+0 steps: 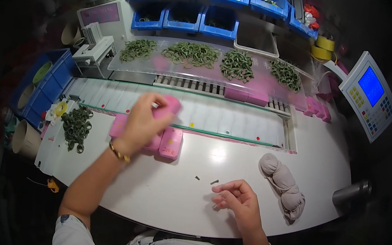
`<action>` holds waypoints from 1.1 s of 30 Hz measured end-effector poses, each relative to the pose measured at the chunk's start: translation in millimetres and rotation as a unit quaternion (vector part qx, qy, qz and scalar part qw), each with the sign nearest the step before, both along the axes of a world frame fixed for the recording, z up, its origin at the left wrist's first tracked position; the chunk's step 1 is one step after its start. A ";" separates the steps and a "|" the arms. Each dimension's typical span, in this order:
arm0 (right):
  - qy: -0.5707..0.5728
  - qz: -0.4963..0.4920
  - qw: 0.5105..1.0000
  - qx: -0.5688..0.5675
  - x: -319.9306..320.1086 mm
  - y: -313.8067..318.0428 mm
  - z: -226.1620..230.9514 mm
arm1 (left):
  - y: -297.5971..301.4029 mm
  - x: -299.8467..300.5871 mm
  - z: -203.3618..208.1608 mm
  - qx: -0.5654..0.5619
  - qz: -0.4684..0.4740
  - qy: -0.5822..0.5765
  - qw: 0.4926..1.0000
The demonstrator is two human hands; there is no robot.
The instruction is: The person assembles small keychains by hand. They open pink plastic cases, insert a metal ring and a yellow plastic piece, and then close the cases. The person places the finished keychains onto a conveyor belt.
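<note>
My left hand (142, 122) is raised over the table, fingers closed round a small pink block (173, 105) that is slightly blurred. Beneath it, several more pink blocks sit together on the white tabletop; the nearest pink block (171, 144) carries handwriting and a yellow mark. Part of that group is hidden by my left hand. My right hand (239, 202) hovers low at the table's front, its fingers loosely curled, apart and holding nothing. Just beyond its fingertips lie a small dark piece (215, 182) and another small dark piece (197, 177), too small to name.
A rolled grey cloth (283, 185) lies at right, near a control panel (370, 96) with a blue screen. Green rings (77, 126) are heaped at left; more heaps rest on a clear shelf (210, 78). Behind the blocks runs a white slotted strip (230, 117). Blue bins (219, 24) hang above.
</note>
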State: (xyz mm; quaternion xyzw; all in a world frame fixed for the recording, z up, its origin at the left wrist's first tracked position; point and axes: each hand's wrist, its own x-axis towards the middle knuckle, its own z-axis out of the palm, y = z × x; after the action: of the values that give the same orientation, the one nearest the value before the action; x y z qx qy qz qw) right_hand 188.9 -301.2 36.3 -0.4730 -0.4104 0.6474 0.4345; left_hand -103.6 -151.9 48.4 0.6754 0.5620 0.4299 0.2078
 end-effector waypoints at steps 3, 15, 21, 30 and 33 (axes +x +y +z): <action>-0.007 -0.033 0.999 0.004 5.2 -8.8 -9.8 | 33.2 -45.6 -15.4 0.012 0.071 0.095 0.993; -0.021 -0.049 0.998 0.015 7.9 -7.9 -13.3 | 68.7 -46.5 -19.8 0.008 0.116 0.162 0.980; -0.011 -0.066 0.997 0.023 8.3 -7.2 -16.9 | 4.7 -15.6 12.7 -0.040 -0.171 0.153 0.972; 0.000 -0.088 0.993 0.083 5.8 -14.8 -24.1 | -47.9 32.4 4.1 0.070 -0.226 0.124 0.964; -0.107 -0.129 0.961 0.218 -0.6 -21.8 -20.5 | -84.5 65.7 7.2 -0.009 -0.275 -0.043 0.960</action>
State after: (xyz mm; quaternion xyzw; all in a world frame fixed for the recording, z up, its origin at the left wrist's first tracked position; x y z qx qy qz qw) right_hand 188.2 -323.1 15.7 -0.4822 -0.5210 0.4263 0.5606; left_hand -37.9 -236.4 55.5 0.7829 0.3487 0.3801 0.3479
